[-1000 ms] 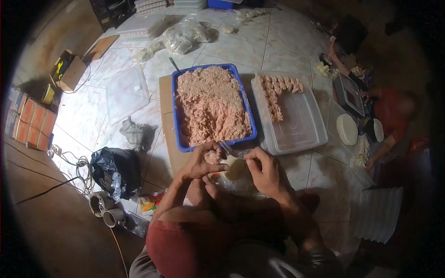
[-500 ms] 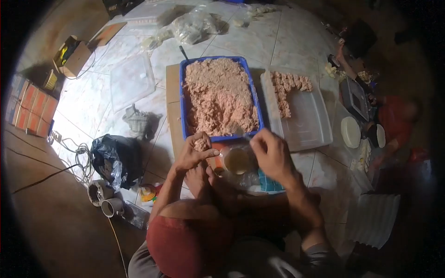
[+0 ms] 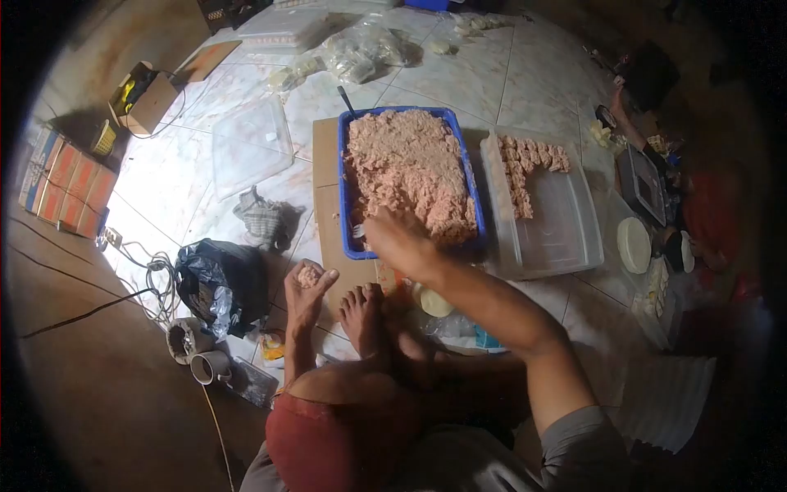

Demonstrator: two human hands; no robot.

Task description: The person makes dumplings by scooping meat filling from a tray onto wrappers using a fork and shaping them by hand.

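A blue tub (image 3: 339, 176) heaped with pinkish minced meat (image 3: 406, 156) stands in front of me on a cardboard sheet (image 3: 326, 148). My left hand (image 3: 305, 297) is curled around a small lump of minced meat (image 3: 308, 277), left of the tub's near corner. Over that corner, my right hand (image 3: 395, 238) grips a small metal fork (image 3: 358, 232), its tines at the edge of the meat. The fork's handle is mostly hidden by my fingers. To the right, a clear plastic container (image 3: 566, 230) holds rows of small meat-filled pieces (image 3: 533, 156) along its far and left sides.
A pale round bowl (image 3: 434, 301) sits below my right forearm. A black plastic bag (image 3: 217, 283), a crumpled cloth (image 3: 261, 217) and a clear lid (image 3: 252, 148) lie to the left. Plastic bags (image 3: 365, 51) lie at the back. Another person's red clothing (image 3: 705, 205) shows at the right.
My right hand has moved left with the fork to the tub's near-left corner. My left hand has dropped down and left, away from the tub, still holding the lump.
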